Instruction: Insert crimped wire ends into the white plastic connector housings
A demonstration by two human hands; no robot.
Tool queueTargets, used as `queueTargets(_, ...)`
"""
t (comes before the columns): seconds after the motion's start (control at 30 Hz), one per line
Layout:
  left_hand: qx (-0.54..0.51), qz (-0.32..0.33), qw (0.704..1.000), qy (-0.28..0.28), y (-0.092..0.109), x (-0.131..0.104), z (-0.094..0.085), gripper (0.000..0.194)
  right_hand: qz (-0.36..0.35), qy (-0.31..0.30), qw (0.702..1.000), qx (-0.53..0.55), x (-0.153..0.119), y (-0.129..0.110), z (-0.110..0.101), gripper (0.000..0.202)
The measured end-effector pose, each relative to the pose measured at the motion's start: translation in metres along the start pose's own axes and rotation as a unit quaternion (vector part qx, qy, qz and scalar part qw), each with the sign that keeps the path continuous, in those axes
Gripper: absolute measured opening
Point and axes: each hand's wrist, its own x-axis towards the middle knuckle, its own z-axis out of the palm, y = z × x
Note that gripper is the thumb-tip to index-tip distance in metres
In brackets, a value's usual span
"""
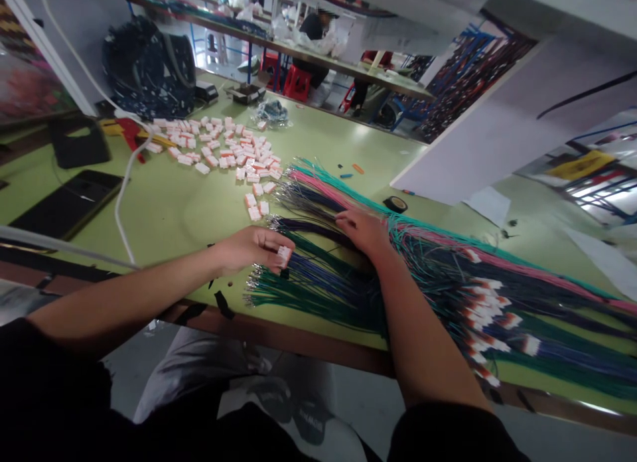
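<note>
As a white-and-orange connector point(284, 255) sits pinched in the left hand point(256, 247) near blue wires point(321, 274), the right hand point(364, 230) curls over dark wires point(316, 228), its grip unclear. Clustered connectors point(485, 306) at right seem already wired; many loose connectors point(249, 153) lie unwired. Lettering point(312, 422) below cannot be read surely.

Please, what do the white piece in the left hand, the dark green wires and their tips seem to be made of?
White piece in the left hand: probably hard plastic, opaque and matte-looking, with blocky edges.
Dark green wires: likely smooth plastic coating, judging by even colour and flexible curves; cores are hidden.
Wire tips: probably shiny metal, given their silvery glints.
</note>
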Motion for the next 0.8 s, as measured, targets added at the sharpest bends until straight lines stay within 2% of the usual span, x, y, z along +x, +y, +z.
queueTargets(0.07,0.002,-0.002,1.0,0.008,0.0,0.001,-0.001,0.031,0.056,0.001,0.996,-0.063,-0.001,-0.003,-0.007,0.026)
queueTargets(0.17,0.004,-0.007,1.0,0.007,-0.001,0.002,-0.003,0.032,0.208,0.119,0.969,-0.052,-0.003,0.004,-0.019,0.026)
queueTargets(0.23,0.0,-0.011,1.0,0.004,-0.002,0.003,-0.004,0.033,0.227,0.175,0.958,-0.001,-0.005,0.009,-0.024,0.026)
queueTargets(0.3,-0.009,-0.012,1.0,0.009,-0.002,0.004,-0.004,0.032,0.185,0.181,0.965,0.045,-0.007,0.009,-0.024,0.027)
queueTargets(0.37,-0.015,-0.011,1.0,0.017,-0.003,0.004,-0.003,0.031,0.108,0.143,0.982,0.065,-0.009,0.004,-0.021,0.024)
queueTargets(0.43,-0.02,-0.01,0.999,0.024,-0.003,0.005,-0.004,0.03,0.056,0.098,0.993,0.034,-0.01,-0.001,-0.02,0.02)
queueTargets(0.47,-0.022,-0.01,0.999,0.025,-0.003,0.005,-0.004,0.03,0.054,0.093,0.994,0.009,-0.011,-0.002,-0.02,0.02)
queueTargets(0.53,-0.027,-0.008,0.999,0.031,-0.004,0.005,-0.005,0.029,0.094,0.145,0.985,-0.023,-0.012,0.001,-0.024,0.021)
queueTargets(0.6,-0.034,-0.005,0.999,0.038,-0.004,0.006,-0.006,0.028,0.118,0.226,0.967,0.015,-0.014,0.005,-0.029,0.023)
queueTargets(0.67,-0.041,-0.004,0.998,0.045,-0.004,0.006,-0.005,0.028,0.083,0.25,0.96,0.095,-0.017,0.003,-0.032,0.023)
queueTargets(0.73,-0.051,-0.005,0.997,0.056,-0.004,0.006,-0.005,0.027,0.007,0.188,0.969,0.161,-0.024,-0.01,-0.031,0.022)
queueTargets(0.8,-0.058,-0.004,0.996,0.065,-0.003,0.006,-0.004,0.027,-0.087,0.085,0.976,0.182,-0.033,-0.032,-0.026,0.025)
